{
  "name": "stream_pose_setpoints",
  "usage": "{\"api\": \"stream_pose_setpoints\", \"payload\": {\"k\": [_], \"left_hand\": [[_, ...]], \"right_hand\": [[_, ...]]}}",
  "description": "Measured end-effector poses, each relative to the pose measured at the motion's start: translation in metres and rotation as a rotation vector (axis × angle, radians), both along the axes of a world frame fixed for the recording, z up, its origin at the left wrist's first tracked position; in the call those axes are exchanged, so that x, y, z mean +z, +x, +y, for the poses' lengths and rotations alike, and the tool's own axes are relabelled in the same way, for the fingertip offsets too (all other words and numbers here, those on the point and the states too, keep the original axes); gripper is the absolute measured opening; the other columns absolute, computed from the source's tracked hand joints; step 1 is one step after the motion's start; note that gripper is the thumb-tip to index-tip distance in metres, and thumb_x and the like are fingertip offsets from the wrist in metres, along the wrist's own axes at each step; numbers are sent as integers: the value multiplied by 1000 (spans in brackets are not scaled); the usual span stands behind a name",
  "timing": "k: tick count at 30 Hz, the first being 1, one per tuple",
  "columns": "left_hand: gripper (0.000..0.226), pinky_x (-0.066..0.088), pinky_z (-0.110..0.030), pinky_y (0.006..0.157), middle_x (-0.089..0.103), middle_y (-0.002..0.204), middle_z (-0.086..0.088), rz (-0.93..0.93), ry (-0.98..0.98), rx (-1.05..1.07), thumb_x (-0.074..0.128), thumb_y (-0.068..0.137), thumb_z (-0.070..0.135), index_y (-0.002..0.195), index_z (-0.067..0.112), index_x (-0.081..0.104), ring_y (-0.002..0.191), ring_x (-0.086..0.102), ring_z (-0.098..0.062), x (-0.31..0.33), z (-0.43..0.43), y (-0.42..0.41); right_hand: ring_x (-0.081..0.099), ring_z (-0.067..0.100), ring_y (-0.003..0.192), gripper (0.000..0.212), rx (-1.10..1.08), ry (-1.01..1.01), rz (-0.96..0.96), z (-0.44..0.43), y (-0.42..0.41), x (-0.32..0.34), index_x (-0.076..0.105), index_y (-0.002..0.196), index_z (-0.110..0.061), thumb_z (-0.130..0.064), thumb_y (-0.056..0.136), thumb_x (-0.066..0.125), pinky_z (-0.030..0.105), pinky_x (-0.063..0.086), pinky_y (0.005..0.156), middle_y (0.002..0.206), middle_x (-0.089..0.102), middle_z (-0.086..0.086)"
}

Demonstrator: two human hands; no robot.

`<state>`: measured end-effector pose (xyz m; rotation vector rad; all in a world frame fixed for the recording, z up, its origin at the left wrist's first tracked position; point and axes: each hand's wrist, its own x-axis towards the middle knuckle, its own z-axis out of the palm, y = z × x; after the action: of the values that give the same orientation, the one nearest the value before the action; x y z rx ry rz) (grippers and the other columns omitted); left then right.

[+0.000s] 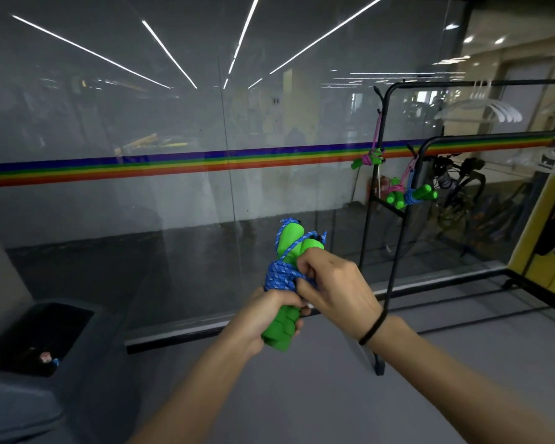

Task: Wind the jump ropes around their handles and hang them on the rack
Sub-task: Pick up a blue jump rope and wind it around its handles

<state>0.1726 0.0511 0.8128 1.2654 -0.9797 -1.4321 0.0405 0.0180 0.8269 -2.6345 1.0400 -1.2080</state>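
Nearest me, the left hand has its fingers curled round the lower ends of the two green handles. It holds them upright, to the left of the black rack and closer to me than it is. The right hand, with a black band on its wrist, has its fingers pinched on the blue rope. That rope is wound in several turns around the middle of the handles, and I can see loops of it running over their upper ends too.

At the rack's left end hang three more wound jump ropes. A pink-corded bundle hangs high up. Lower down, a second pink-corded bundle hangs just beside a blue-corded bundle.

White hangers hang on the rack's top rail, further right. Behind the rack stands a glass wall with a rainbow stripe. Far to the left of the rack, a dark bin sits on the floor.
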Motion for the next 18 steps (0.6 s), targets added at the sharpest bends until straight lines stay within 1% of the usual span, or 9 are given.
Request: {"api": "stream_pose_setpoints", "payload": {"k": [3, 5, 7, 9, 12, 14, 16, 18], "left_hand": [[12, 44, -22, 46, 62, 60, -9, 31, 29, -38, 55, 78, -3, 74, 4, 62, 42, 53, -18, -5, 3, 4], [12, 45, -21, 44, 62, 61, -10, 60, 60, -71, 54, 80, -3, 75, 4, 62, 42, 53, -17, -7, 5, 5], [11, 45, -21, 44, 61, 63, -10, 75, 72, -89, 53, 80, -2, 76, 5, 61, 43, 53, -17, -8, 5, 5], [11, 45, -22, 45, 61, 67, -12, 78, 65, -93, 54, 79, -1, 78, 4, 63, 44, 53, -18, -8, 5, 6], [11, 44, -22, 46, 63, 69, -14, 44, 45, -77, 55, 77, -1, 80, 5, 65, 45, 54, -19, -11, 4, 6], [11, 44, -23, 46, 63, 68, -14, 13, 33, -66, 56, 77, -1, 80, 5, 66, 45, 53, -20, -14, 3, 4], [11, 43, -23, 46, 64, 65, -13, -13, 19, -48, 56, 76, -1, 78, 5, 65, 45, 53, -20, -16, 1, 0], [11, 42, -23, 45, 63, 61, -13, -22, 4, -18, 55, 76, -3, 77, 4, 64, 44, 52, -20, -19, -3, -5]], "right_hand": [[39, 3, 62, 9, 34, 26, 1, 1, -2, -5, 53, 82, -14, -23, 79, 56, 21, 40, 60, 70, 41, -16], [42, -3, 66, 9, 64, 48, 8, 2, -4, -5, 56, 85, -14, -20, 82, 61, 9, 36, 63, 72, 42, -18], [45, -11, 70, 10, 71, 64, -20, 2, -4, -5, 60, 88, -14, -22, 83, 63, 3, 33, 66, 75, 46, -17], [46, -8, 68, 11, 61, 78, -45, 3, -2, -6, 62, 88, -15, -24, 82, 63, 4, 34, 65, 74, 49, -15], [49, 6, 61, 6, 18, 153, -51, 4, 0, -4, 61, 80, -20, -23, 77, 66, 13, 40, 59, 65, 52, -13], [50, 8, 57, 11, -49, 237, -71, 3, 1, -4, 58, 73, -24, -18, 71, 67, 18, 41, 56, 58, 51, -13], [47, 9, 52, 15, -113, 272, -81, 0, 3, -6, 52, 69, -26, -19, 67, 65, 23, 41, 56, 53, 49, -11], [48, 12, 54, 8, -174, 248, -44, -3, 7, -9, 51, 72, -26, -25, 67, 58, 28, 41, 58, 53, 47, -8]]}}
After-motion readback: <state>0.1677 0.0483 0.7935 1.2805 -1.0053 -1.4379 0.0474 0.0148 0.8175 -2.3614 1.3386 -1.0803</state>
